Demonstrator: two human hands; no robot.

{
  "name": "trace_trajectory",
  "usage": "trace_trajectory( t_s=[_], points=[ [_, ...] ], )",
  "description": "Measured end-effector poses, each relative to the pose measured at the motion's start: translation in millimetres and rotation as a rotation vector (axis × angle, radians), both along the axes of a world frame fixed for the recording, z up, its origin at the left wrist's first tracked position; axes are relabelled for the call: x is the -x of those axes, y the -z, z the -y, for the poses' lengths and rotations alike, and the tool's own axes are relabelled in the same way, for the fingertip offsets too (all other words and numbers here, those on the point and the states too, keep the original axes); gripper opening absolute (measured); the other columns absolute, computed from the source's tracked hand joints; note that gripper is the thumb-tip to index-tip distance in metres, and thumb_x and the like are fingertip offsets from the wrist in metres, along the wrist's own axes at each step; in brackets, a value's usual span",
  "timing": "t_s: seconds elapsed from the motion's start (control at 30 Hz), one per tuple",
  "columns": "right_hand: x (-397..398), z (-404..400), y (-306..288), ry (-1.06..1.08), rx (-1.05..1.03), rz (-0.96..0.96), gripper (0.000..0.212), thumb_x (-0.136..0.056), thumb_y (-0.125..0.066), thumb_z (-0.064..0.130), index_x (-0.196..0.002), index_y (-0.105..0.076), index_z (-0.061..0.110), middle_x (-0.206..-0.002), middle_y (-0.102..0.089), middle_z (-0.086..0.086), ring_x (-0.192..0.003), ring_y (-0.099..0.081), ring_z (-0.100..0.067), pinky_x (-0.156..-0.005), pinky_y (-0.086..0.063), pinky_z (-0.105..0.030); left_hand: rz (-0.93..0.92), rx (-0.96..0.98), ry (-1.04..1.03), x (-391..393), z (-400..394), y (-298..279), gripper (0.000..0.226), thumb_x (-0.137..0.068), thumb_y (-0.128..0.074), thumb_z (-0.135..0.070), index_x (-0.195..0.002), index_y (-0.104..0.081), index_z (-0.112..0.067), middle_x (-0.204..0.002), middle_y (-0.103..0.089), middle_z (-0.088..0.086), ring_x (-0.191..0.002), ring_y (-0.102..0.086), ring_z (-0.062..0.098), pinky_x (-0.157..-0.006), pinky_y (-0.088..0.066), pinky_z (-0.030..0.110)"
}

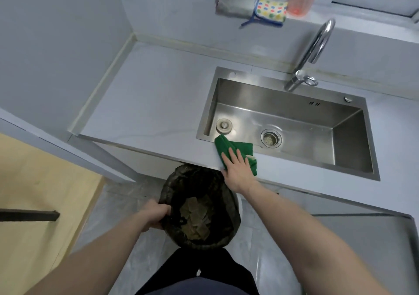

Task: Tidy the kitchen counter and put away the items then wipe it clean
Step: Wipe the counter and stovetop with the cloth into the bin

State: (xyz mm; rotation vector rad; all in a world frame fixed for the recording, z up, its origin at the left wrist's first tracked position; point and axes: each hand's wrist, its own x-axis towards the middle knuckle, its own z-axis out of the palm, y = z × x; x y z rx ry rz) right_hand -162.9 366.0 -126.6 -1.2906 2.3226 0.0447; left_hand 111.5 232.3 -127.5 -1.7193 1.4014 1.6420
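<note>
One faucet [310, 52] overhangs the sink [292, 113], drain stopper [224, 126] inside.

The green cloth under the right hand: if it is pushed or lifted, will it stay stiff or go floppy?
The green cloth probably goes floppy: it already lies folded and creased under the flat right hand. It looks thin, so likely light. One corner reaches over the sink rim, so a push that way may let it droop or slide in.

Your forearms are bare, with no sleeves in view. Your left hand [156, 215] and right hand [238, 170] carry no gloves, rings or watch. Dark trousers [199, 272] cover your legs.
</note>
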Motion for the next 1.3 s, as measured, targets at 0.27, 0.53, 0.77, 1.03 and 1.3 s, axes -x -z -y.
trace_trajectory(
  t_s=[0.27, 0.53, 0.77, 1.03, 1.3],
  points=[
    [29.0, -54.8, 9.9, 0.034, -0.065, -0.053, 0.07, -0.105, -0.042, 0.022, -0.163, -0.005, 0.028, -0.171, 0.002, -0.002, -0.156, 0.001, -0.033, -0.126, -0.005, -0.051, 0.024, -0.003, 0.111, 23.2, -19.0, 9.7, 0.029, -0.081, -0.063, -0.002, -0.109, -0.063, 0.003, -0.101, -0.07, 0.024, -0.084, -0.073, 0.038, -0.061, -0.064, 0.042],
    [74.0, -132.2, 7.2, 0.135, -0.101, -0.022, 0.071, -0.104, -0.045, 0.022, -0.162, -0.006, 0.034, -0.171, 0.002, 0.002, -0.157, 0.001, -0.031, -0.126, -0.006, -0.052, 0.026, 0.003, 0.254, 70.1, -69.1, 0.3, 0.024, -0.081, -0.061, -0.005, -0.104, -0.065, 0.001, -0.1, -0.07, 0.023, -0.083, -0.072, 0.035, -0.06, -0.063, 0.039],
    [134.4, -216.8, 3.4, 0.155, -0.065, 0.0, 0.066, -0.106, -0.041, 0.024, -0.162, -0.008, 0.034, -0.171, 0.001, 0.004, -0.157, 0.001, -0.029, -0.127, -0.005, -0.051, 0.029, 0.022, 0.293, 129.8, -147.3, 2.2, 0.023, -0.077, -0.062, -0.005, -0.1, -0.068, -0.001, -0.095, -0.072, 0.024, -0.081, -0.074, 0.039, -0.069, -0.064, 0.05],
    [227.8, -354.0, 3.6, 0.173, -0.1, -0.027, 0.065, -0.106, -0.04, 0.03, -0.162, -0.007, 0.033, -0.171, 0.0, 0.003, -0.157, -0.001, -0.029, -0.126, -0.007, -0.052, 0.002, 0.056, 0.252, 216.4, -278.4, 0.0, 0.022, -0.078, -0.06, 0.002, -0.098, -0.069, 0.002, -0.083, -0.07, 0.025, -0.067, -0.068, 0.035, -0.057, -0.059, 0.039],
    [301.1, -470.7, -3.6, 0.309, -0.213, -0.027, 0.074, -0.103, -0.049, 0.02, -0.162, -0.007, 0.035, -0.171, 0.0, 0.001, -0.157, -0.003, -0.03, -0.125, -0.011, -0.055, -0.025, -0.025, 0.289, 275.9, -363.4, -3.3, 0.037, -0.061, -0.062, -0.009, -0.094, -0.071, 0.004, -0.075, -0.07, 0.021, -0.075, -0.074, 0.042, -0.068, -0.063, 0.053]
  ],
)
